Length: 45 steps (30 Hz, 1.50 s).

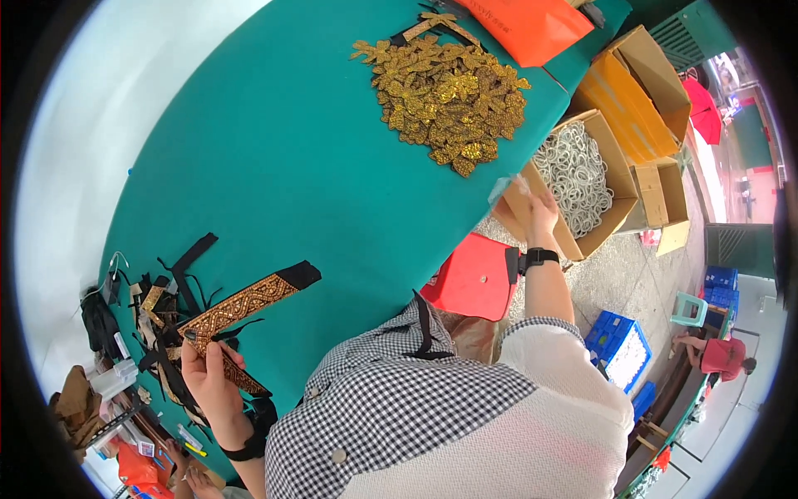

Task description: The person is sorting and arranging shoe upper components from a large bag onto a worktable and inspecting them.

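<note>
My left hand (213, 384) is closed on a black trim strip (245, 301) with a gold scroll pattern. The strip folds at my fingers, and its plain black end points to the upper right over the table. More black and gold strips lie in a heap (158, 333) beside this hand, partly hidden by it. My right hand (542, 214) reaches past the table's right edge, at the near side of a cardboard box (619, 179) of whitish rings (575, 179). A thin piece of clear plastic (504, 190) shows at its fingertips, which look pinched together.
On the green table (249, 150) lies a pile of gold leaf-shaped appliqués (453, 100), below an orange bag (532, 29). A red stool (474, 279) stands under my right arm. Blue crates (617, 345) rest on the floor. Another person's hands (195, 482) show at the lower left.
</note>
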Each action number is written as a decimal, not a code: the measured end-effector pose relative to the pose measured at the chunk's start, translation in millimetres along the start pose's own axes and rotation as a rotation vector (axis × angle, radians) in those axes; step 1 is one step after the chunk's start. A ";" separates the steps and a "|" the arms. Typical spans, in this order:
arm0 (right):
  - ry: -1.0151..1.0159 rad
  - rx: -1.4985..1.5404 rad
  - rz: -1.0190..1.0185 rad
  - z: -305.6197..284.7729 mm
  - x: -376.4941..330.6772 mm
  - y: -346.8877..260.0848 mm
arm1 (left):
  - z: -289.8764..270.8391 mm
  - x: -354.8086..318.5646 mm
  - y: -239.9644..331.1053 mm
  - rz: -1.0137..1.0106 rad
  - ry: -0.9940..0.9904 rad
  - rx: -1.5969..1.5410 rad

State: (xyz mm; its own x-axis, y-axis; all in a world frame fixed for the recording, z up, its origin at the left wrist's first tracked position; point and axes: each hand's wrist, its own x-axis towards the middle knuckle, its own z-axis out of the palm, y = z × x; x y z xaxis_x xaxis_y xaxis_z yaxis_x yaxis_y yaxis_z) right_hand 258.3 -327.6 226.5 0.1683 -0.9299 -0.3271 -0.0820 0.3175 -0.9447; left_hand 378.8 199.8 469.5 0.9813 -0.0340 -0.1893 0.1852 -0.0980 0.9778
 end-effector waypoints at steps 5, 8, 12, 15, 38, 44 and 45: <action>-0.218 0.328 0.415 13.4 31.0 66.4 | 8.6 1.1 1.8 0.021 -0.052 -0.013; -0.024 0.181 0.515 34.5 1.7 54.3 | 13.5 -5.0 6.2 0.019 -0.012 -0.044; -0.427 -0.825 0.010 0.7 -32.4 83.5 | 6.9 -10.2 4.1 0.013 0.002 0.010; -0.102 -0.439 0.269 -4.1 -46.2 87.1 | 4.2 -12.4 3.9 -0.006 0.031 0.004; -0.965 0.272 -0.257 102.7 -200.7 -98.2 | 54.1 47.0 -4.8 -0.200 -0.105 -0.232; -1.457 0.423 -0.046 132.9 -298.8 -125.7 | 70.5 22.7 5.7 -0.099 -0.221 -0.360; -1.481 0.427 0.073 135.4 -308.8 -125.6 | 67.5 19.1 4.9 -0.133 -0.267 -0.376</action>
State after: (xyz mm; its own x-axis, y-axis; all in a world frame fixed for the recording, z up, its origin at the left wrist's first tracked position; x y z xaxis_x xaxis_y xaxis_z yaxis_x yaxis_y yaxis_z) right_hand 349.6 -55.2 443.1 0.9895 0.0184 0.1434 0.1011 0.6206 -0.7776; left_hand 394.9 131.6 464.6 0.9094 -0.3046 -0.2831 0.3624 0.2465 0.8988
